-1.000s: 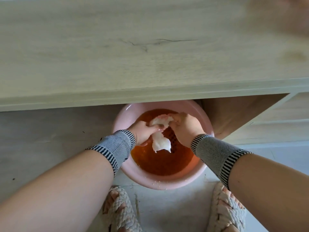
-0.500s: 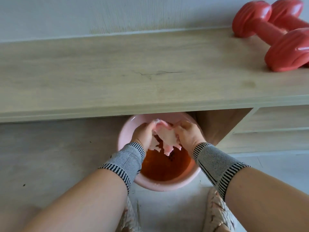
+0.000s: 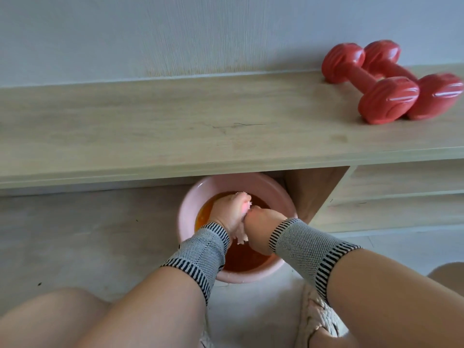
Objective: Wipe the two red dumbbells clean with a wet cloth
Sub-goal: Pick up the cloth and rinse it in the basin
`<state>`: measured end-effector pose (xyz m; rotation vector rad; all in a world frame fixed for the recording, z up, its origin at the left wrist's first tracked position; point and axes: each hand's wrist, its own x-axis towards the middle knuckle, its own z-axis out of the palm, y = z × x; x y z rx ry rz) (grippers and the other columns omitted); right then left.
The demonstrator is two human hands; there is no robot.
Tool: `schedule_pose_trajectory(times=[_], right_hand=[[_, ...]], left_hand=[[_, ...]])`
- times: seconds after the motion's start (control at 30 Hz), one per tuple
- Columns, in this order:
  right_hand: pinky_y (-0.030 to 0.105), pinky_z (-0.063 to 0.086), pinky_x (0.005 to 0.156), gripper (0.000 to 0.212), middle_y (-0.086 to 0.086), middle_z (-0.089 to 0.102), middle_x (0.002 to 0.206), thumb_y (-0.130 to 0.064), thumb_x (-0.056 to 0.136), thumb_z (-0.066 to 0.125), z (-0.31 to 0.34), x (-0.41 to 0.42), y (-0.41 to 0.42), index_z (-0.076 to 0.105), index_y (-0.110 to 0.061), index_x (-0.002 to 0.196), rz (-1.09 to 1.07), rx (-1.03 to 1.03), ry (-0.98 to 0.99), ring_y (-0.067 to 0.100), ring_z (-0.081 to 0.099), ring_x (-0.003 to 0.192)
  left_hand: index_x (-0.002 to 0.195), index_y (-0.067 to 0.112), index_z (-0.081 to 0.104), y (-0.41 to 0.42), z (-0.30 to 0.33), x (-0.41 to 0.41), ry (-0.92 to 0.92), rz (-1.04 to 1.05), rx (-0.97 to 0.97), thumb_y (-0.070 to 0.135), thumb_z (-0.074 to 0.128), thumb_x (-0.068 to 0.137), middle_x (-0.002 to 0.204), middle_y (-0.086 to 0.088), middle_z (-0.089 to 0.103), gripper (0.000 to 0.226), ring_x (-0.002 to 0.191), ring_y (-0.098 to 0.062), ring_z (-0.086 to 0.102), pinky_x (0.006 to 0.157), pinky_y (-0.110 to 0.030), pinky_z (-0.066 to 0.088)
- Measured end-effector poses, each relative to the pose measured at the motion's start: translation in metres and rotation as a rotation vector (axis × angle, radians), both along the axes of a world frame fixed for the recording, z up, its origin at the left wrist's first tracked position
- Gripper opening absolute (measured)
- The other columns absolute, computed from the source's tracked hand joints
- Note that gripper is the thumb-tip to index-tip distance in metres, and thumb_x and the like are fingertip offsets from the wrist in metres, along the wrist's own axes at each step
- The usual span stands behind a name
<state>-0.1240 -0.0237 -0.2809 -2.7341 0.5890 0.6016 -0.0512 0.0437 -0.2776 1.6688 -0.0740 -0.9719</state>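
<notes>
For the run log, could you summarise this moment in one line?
both hands wringing cloth over basin | dumbbells untouched on shelf

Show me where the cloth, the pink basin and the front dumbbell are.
cloth (image 3: 241,236): head view, twisted end below the fists.
pink basin (image 3: 187,212): head view, left rim.
front dumbbell (image 3: 388,100): head view, near end bulb.

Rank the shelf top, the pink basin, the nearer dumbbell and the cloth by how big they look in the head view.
1. Shelf top, spanning the frame.
2. Pink basin, partly hidden under the shelf.
3. Nearer dumbbell, though it lies farther from the camera than the basin.
4. Cloth, mostly hidden inside both hands.
</notes>
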Motion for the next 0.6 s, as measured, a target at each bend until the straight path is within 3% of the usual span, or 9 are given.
schedule_pose_trajectory(times=[0.1, 0.2, 0.27, 0.3, 0.37, 0.43, 0.5, 0.53, 0.6], right_hand=[[0.033, 0.047, 0.092, 0.036, 0.008, 0.058, 0.128, -0.021, 0.091, 0.05, 0.011, -0.008, -0.011, 0.055, -0.012, 0.126, -0.292, 0.215, -0.254, 0.023, 0.057, 0.112], [0.033, 0.045, 0.096, 0.052, 0.002, 0.06, 0.125, -0.021, 0.08, 0.063, 0.021, -0.017, -0.031, 0.053, -0.017, 0.131, -0.608, 0.572, -0.448, 0.019, 0.056, 0.111], [0.032, 0.049, 0.086, 0.029, 0.001, 0.068, 0.098, -0.015, 0.078, 0.063, 0.019, -0.018, -0.035, 0.067, -0.014, 0.107, -0.578, 0.638, -0.429, 0.016, 0.061, 0.092], [0.031, 0.048, 0.073, 0.012, 0.001, 0.065, 0.078, -0.015, 0.08, 0.062, 0.016, -0.019, -0.036, 0.07, -0.012, 0.09, -0.604, 0.63, -0.418, 0.015, 0.057, 0.075], [0.032, 0.043, 0.062, 0.017, 0.004, 0.056, 0.065, -0.019, 0.085, 0.062, 0.011, -0.021, -0.042, 0.066, -0.009, 0.072, -0.76, 0.694, -0.468, 0.016, 0.049, 0.063], [0.035, 0.041, 0.068, 0.017, 0.011, 0.054, 0.074, -0.018, 0.086, 0.059, -0.001, -0.025, -0.051, 0.062, -0.007, 0.073, -1.058, 0.951, -0.545, 0.024, 0.05, 0.071], [0.041, 0.04, 0.073, 0.015, 0.014, 0.053, 0.076, -0.015, 0.086, 0.055, -0.01, -0.029, -0.057, 0.06, -0.005, 0.075, -1.279, 1.173, -0.6, 0.03, 0.052, 0.074], [0.042, 0.043, 0.073, 0.016, 0.013, 0.055, 0.073, -0.013, 0.087, 0.053, -0.016, -0.03, -0.061, 0.059, -0.005, 0.075, -1.348, 1.253, -0.634, 0.031, 0.055, 0.071], [0.042, 0.048, 0.076, 0.017, 0.013, 0.059, 0.075, -0.015, 0.088, 0.051, -0.027, -0.031, -0.067, 0.061, -0.003, 0.082, -1.401, 1.36, -0.668, 0.029, 0.06, 0.072]], left_hand=[[0.065, 0.014, 0.066, 0.007, -0.003, 0.018, -0.141, -0.104, 0.072, 0.017, 0.063, 0.084, 0.06, 0.001, 0.061, 0.02, 0.059, -0.021, 0.055, 0.056, -0.026, 0.048], [0.085, 0.011, 0.074, 0.009, -0.004, 0.026, -0.141, -0.234, 0.042, 0.02, 0.072, 0.074, 0.082, -0.006, 0.074, 0.014, 0.078, -0.026, 0.07, 0.073, -0.035, 0.057], [0.089, 0.014, 0.072, 0.004, -0.006, 0.024, -0.16, -0.283, 0.045, 0.027, 0.076, 0.06, 0.09, -0.008, 0.075, 0.032, 0.091, -0.03, 0.071, 0.086, -0.042, 0.057], [0.09, 0.017, 0.069, 0.001, -0.007, 0.023, -0.195, -0.3, 0.073, 0.029, 0.076, 0.056, 0.091, -0.008, 0.074, 0.037, 0.09, -0.03, 0.071, 0.085, -0.043, 0.058], [0.094, 0.018, 0.064, -0.002, -0.006, 0.021, -0.219, -0.304, 0.115, 0.024, 0.075, 0.062, 0.09, -0.01, 0.071, 0.034, 0.08, -0.03, 0.068, 0.067, -0.038, 0.058], [0.093, 0.012, 0.061, -0.004, -0.012, 0.023, -0.041, -0.232, 0.052, 0.015, 0.074, 0.076, 0.089, -0.014, 0.068, 0.022, 0.071, -0.029, 0.062, 0.056, -0.028, 0.054], [0.084, 0.011, 0.069, -0.001, -0.016, 0.019, 0.278, -0.118, -0.075, 0.025, 0.074, 0.082, 0.093, -0.017, 0.068, 0.015, 0.078, -0.028, 0.064, 0.069, -0.031, 0.054], [0.081, 0.011, 0.073, -0.001, -0.02, 0.016, 0.431, -0.062, -0.116, 0.037, 0.071, 0.084, 0.092, -0.014, 0.069, 0.026, 0.078, -0.026, 0.066, 0.071, -0.032, 0.055], [0.102, 0.007, 0.072, -0.003, -0.035, 0.012, 0.622, 0.001, -0.123, 0.062, 0.062, 0.081, 0.101, -0.011, 0.069, 0.059, 0.081, -0.026, 0.068, 0.067, -0.034, 0.058]])
